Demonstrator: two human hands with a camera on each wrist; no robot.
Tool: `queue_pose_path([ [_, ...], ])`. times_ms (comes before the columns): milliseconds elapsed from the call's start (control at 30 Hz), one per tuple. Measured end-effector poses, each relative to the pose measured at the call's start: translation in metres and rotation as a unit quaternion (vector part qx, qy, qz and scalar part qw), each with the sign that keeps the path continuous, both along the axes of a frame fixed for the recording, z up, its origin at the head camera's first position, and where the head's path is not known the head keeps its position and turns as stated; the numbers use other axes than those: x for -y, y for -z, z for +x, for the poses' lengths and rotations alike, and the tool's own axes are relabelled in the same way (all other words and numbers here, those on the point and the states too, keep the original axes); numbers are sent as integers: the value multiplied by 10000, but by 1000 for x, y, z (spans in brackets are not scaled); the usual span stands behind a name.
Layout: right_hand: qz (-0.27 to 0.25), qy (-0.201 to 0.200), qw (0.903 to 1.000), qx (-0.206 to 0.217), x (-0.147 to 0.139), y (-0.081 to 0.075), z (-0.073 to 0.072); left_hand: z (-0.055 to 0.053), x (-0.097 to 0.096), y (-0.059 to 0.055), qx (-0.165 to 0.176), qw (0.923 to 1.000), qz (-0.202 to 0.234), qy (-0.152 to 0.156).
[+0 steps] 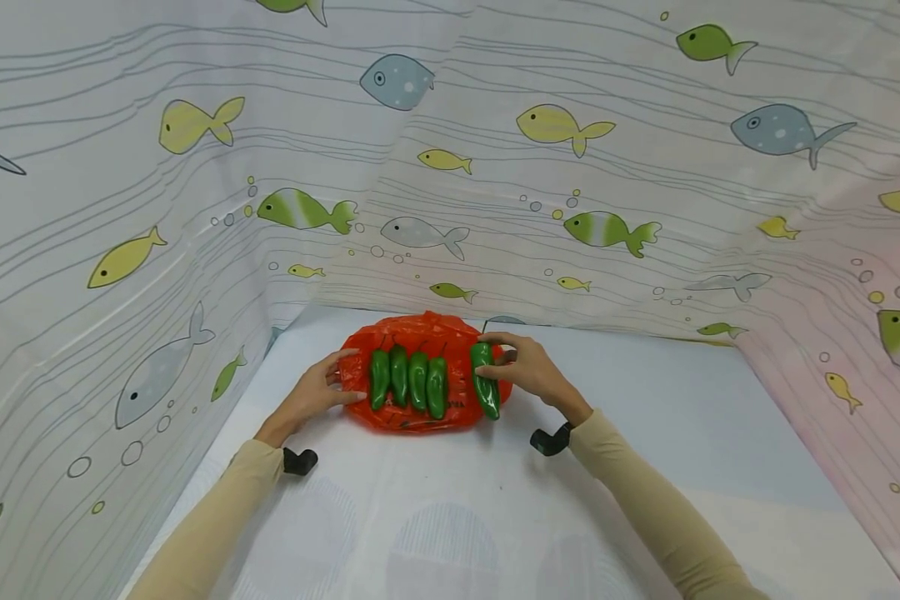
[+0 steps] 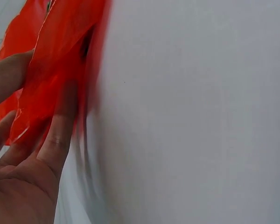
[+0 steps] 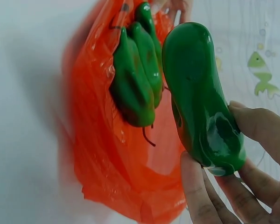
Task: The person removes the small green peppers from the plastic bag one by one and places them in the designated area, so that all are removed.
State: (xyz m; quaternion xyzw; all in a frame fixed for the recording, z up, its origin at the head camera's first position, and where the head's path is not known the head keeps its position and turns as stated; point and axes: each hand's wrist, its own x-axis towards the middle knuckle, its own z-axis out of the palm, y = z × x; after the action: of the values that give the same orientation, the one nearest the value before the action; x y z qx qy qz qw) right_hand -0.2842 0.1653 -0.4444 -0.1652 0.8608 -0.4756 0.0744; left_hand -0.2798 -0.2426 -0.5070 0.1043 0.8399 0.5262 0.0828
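Observation:
A glossy green chili pepper is held in my right hand over the right end of a red plastic bag. In the right wrist view, my thumb and fingers grip that pepper near its stem end. Several more green peppers lie side by side on the bag, their thin stems towards the far side. At the bag's left end, my left hand holds the edge. Up close in the left wrist view, fingers lie on both sides of the thin red plastic.
The bag lies on a white table with faint round patterns. Fish-printed sheets rise behind and along both sides. A black wrist mount sticks out at the right wrist, another at the left.

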Motion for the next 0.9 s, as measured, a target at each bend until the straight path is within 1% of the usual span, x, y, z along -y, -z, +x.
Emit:
queue_pose_path([
  [233, -74, 27, 10000, 37, -10, 0, 0, 4, -1, -2, 61, 10000, 21, -37],
  [400, -78, 152, 9998, 69, -16, -1, 0, 2, 0, 1, 13, 10000, 48, -17],
  [567, -108, 202, 9997, 132, -23, -1, 1, 0, 1, 4, 50, 9999, 100, -15],
  [667, -128, 244, 9995, 156, -27, -1, 1, 0, 1, 4, 60, 9999, 123, 10],
  [900, -84, 297, 9995, 66, -39, 1, 0, 0, 2, 3, 112, 9999, 83, -4],
])
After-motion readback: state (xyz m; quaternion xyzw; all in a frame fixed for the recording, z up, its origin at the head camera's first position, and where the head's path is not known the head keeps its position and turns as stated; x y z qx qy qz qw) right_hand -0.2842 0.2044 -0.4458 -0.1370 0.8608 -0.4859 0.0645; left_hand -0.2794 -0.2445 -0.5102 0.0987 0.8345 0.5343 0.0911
